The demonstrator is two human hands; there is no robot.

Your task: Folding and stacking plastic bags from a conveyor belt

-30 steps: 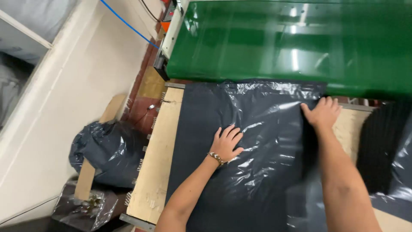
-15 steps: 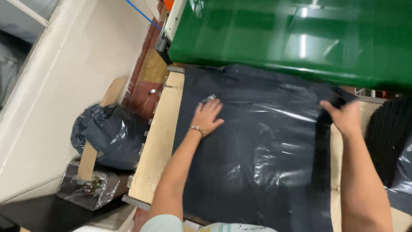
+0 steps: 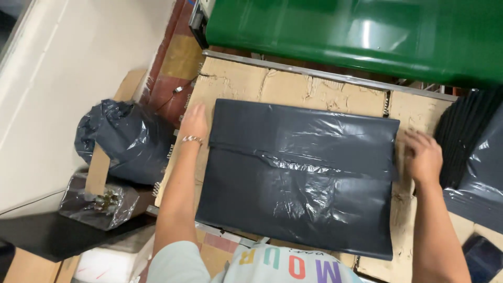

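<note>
A dark grey plastic mailer bag [image 3: 298, 173] lies flat on a cardboard-covered bench [image 3: 246, 81], its top flap folded down. My left hand [image 3: 195, 121] rests flat at the bag's upper left edge, fingers together, a bracelet on the wrist. At the bag's right edge, my right hand [image 3: 423, 157] hovers with loosely curled fingers, slightly blurred. Neither hand grips anything.
A green conveyor belt [image 3: 356, 31] runs along the far side of the bench. More dark bags [image 3: 474, 173] are stacked at the right. On the floor to the left sit a stuffed dark plastic sack [image 3: 120, 141] and a clear-wrapped bundle [image 3: 91, 202].
The bag's top has been folded down, baring the cardboard behind it. Both hands have slid off the bag's surface to its left and right edges.
</note>
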